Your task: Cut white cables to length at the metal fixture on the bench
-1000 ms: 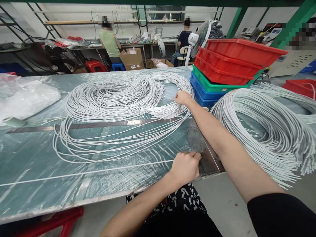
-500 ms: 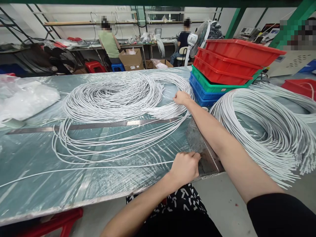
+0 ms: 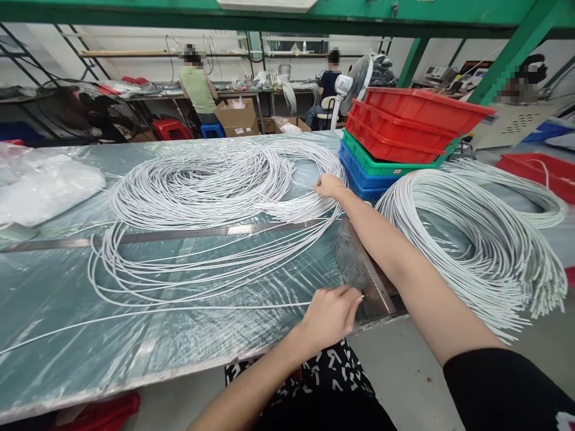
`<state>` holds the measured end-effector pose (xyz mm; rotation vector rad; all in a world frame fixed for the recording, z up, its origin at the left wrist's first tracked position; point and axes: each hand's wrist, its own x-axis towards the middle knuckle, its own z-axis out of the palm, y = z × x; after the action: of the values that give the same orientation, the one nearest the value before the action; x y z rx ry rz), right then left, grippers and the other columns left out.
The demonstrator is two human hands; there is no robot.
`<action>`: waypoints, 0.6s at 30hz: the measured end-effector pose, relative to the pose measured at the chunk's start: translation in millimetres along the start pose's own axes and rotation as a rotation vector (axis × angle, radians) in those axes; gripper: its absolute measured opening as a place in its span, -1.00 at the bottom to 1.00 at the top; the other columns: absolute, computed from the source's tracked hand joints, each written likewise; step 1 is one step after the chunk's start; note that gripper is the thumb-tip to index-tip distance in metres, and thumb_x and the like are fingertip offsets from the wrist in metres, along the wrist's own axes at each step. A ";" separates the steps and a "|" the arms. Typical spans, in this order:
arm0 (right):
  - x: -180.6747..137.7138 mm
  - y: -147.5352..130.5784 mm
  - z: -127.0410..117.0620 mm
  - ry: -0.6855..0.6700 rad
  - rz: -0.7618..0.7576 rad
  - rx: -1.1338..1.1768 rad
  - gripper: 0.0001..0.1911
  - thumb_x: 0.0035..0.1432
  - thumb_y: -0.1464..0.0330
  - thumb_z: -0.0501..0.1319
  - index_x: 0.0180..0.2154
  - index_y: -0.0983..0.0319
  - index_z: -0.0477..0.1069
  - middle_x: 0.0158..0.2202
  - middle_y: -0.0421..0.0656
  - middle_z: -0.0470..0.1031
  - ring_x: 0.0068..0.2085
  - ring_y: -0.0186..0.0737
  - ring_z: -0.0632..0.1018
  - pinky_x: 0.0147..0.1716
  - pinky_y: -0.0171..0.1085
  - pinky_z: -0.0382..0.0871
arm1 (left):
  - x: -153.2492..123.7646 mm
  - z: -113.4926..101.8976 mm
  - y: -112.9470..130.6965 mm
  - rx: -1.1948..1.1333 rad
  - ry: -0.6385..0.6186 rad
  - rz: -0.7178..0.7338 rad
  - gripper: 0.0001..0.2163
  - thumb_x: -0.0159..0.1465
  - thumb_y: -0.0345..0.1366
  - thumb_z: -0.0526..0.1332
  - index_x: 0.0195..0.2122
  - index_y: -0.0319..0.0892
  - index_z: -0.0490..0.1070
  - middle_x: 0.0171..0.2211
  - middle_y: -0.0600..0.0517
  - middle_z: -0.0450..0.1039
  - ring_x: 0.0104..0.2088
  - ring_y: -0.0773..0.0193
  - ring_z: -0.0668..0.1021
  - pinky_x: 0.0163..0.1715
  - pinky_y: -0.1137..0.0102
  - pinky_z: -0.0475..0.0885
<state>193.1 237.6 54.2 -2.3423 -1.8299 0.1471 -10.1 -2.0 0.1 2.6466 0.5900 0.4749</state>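
My left hand [image 3: 330, 317] is closed around a white cable [image 3: 215, 307] near the table's front edge; a short cable end pokes out past the fingers. This cable runs left across the table. Farther back, my right hand [image 3: 330, 185] is closed in a pinch at the inner right side of a large white cable coil [image 3: 197, 185]. Its fingertips are partly hidden, among the strands. Several loose cable loops [image 3: 202, 269] lie in front of the coil. A dark metal block [image 3: 359, 269] with a raised edge sits between my left hand and right forearm.
A long steel ruler [image 3: 202, 233] lies across the table. At the right stand stacked red bins [image 3: 417, 114] over green and blue ones, and another thick cable bundle [image 3: 471, 239]. Plastic bags [image 3: 49, 179] lie left. Two people sit at the back bench; green framing [image 3: 359, 15] crosses overhead.
The view has tilted up a little, so things sit slightly lower in it. My left hand has turned slightly, exposing the cable end. My right hand stays at the coil.
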 end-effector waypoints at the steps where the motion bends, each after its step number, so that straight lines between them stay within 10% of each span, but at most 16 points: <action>1: 0.5 -0.7 -0.3 0.010 -0.007 0.003 -0.68 0.20 0.27 0.15 -0.09 0.24 0.53 -0.11 -0.02 0.52 -0.07 -0.08 0.51 -0.10 -0.28 0.36 | -2.7 -2.0 1.1 -0.032 0.017 0.019 -0.76 0.41 -0.31 -0.08 -0.34 -0.15 0.30 -0.47 0.09 0.36 -0.51 0.34 0.41 -0.53 0.42 0.16; 10: -36.4 -61.0 -44.6 0.138 -0.498 0.267 -0.71 0.27 0.26 0.09 -0.37 0.30 0.45 -0.42 -0.14 0.45 -0.34 -0.27 0.42 -0.30 -0.36 0.22 | -40.2 -39.3 -27.9 -0.423 0.336 -0.077 -0.93 0.40 -0.30 -0.01 -0.17 -0.13 0.22 -0.60 0.21 0.17 -0.66 0.44 0.20 -0.63 0.49 0.06; 18: -212.2 -104.5 -57.8 -0.438 -0.896 0.663 -0.62 0.33 0.12 0.07 -0.41 0.26 0.32 -0.54 -0.25 0.28 -0.52 -0.40 0.23 -0.48 -0.34 0.03 | -57.8 -76.1 -54.3 -0.346 1.086 -0.138 -0.91 0.34 -0.35 0.11 -0.15 -0.17 0.33 -0.36 0.06 0.32 -0.46 0.42 0.40 -0.49 0.52 0.32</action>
<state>52.0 52.5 125.7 -0.9850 -2.3346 0.9981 -107.9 39.1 28.8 1.8252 0.8570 1.7939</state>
